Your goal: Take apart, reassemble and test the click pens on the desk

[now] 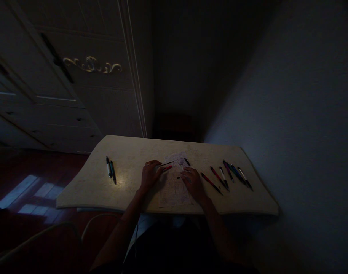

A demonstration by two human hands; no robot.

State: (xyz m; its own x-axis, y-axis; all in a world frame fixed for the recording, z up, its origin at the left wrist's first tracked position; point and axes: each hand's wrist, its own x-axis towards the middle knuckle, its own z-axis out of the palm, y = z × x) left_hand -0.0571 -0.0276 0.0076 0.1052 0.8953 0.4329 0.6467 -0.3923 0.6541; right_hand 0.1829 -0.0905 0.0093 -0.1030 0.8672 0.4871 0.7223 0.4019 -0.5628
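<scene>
A written-on sheet of paper (174,190) lies in the middle of the table. At its left edge, my left hand (151,173) has its fingers closed around a short red pen barrel (167,168), and a thin dark pen refill (166,163) sticks out beside it. My right hand (192,180) rests on the paper's right side with fingers bent and slightly apart, and nothing shows in them. Near its fingertips is a small dark pen piece (178,177). A black pen part (187,161) lies just beyond that hand, on the paper's upper part.
Several pens, including a red and black pen (211,183) and a white and black pen (245,178), lie in a row at the right. Two pens (110,169) lie at the left of the table (134,152). A wardrobe (105,99) stands behind; a wall (299,133) borders the right.
</scene>
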